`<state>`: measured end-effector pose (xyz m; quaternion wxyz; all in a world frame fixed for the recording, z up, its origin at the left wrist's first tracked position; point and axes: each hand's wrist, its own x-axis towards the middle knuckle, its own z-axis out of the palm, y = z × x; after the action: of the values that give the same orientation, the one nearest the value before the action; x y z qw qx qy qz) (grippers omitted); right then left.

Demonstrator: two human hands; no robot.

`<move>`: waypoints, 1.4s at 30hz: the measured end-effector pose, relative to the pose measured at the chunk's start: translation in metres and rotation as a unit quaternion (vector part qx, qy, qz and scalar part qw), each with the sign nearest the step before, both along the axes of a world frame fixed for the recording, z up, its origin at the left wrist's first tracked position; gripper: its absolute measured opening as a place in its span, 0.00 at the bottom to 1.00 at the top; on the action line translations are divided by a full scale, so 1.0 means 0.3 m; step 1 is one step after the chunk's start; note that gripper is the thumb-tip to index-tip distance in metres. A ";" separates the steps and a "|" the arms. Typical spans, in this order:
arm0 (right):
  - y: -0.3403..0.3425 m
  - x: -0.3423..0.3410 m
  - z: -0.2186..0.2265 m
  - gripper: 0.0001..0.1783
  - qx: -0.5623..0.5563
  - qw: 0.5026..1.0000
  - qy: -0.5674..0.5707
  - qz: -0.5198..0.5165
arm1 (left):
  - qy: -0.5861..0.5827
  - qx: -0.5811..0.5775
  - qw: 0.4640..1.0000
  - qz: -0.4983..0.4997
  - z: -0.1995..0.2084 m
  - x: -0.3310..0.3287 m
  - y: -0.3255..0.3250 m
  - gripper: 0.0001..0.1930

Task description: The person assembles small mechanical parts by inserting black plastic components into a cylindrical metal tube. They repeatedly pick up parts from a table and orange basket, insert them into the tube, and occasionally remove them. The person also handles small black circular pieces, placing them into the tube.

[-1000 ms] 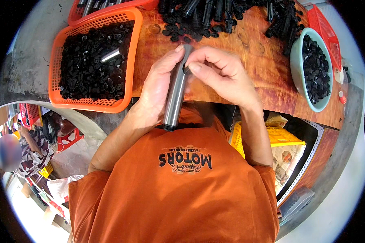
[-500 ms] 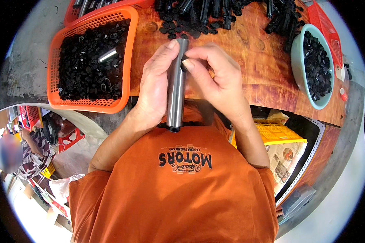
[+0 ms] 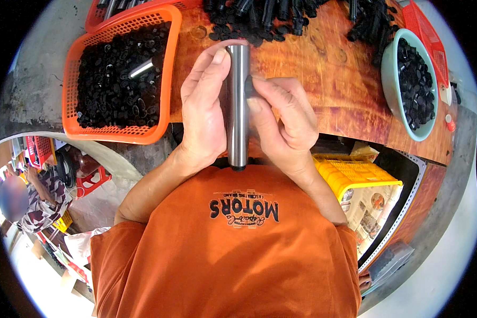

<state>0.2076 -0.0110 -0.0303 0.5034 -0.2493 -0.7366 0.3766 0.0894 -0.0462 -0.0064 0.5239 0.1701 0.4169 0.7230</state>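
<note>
- Left: another person in a black, grey and white patterned top (image 3: 50,197) is well apart from the bench, near a red plastic stool (image 3: 93,183).
- Left, on the bench: an orange rectangular perforated plastic basket (image 3: 70,85) holds a mass of small black parts (image 3: 114,98), with a bright silver cylindrical piece (image 3: 141,68) lying on them.
- Far left, just beyond it: a red plastic basket (image 3: 94,20) containing silver tubes (image 3: 111,9).
- Left of centre: the person's left hand (image 3: 206,108) is clamped on a polished silver metal tube (image 3: 239,108), thumb near its far end.
- Centre: the tube lies lengthwise before the person, its black near end (image 3: 237,168) close to the orange T-shirt (image 3: 217,259).
- Right of centre: I observe the right hand (image 3: 289,114) with thumb and forefinger pinched on a small black piece (image 3: 249,86) at the tube's right side.
- Far centre: black elongated parts (image 3: 267,17) are heaped on the reddish-brown wooden tabletop (image 3: 344,79).
- Near right: a yellow plastic crate (image 3: 363,175) sits below the tabletop.
- Right: a pale blue round bowl (image 3: 389,87) holds black pieces (image 3: 414,85), just beside a red perforated plastic tray (image 3: 428,40).
</note>
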 end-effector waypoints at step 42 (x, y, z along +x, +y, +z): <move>-0.114 0.149 -0.076 0.35 -0.232 0.973 0.020 0.009 | 0.076 -0.037 0.994 -0.068 -0.098 0.107 0.035 0.17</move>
<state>0.2524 -0.0452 -0.0531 0.4431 -0.3454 -0.6213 0.5463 0.1214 -0.0357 -0.0357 0.5444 0.2332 0.4695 0.6549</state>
